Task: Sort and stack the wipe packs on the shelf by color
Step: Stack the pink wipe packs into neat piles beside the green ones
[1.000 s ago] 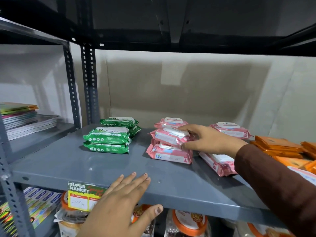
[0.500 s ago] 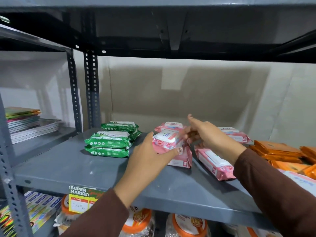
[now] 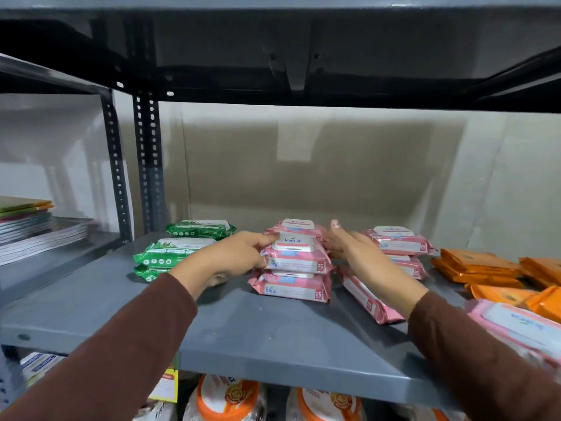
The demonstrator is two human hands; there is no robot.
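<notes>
Both hands (image 3: 233,256) flanking pink stack (image 3: 296,262)

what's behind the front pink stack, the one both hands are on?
Behind the front pink stack, one more pink pack shows its white lid. Whatever lies beneath it is hidden by the stack and the left hand and right hand.

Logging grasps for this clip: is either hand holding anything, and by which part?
The left hand grips the top pink pack by its left end. The right hand is open beside the stack, holding nothing.
</notes>
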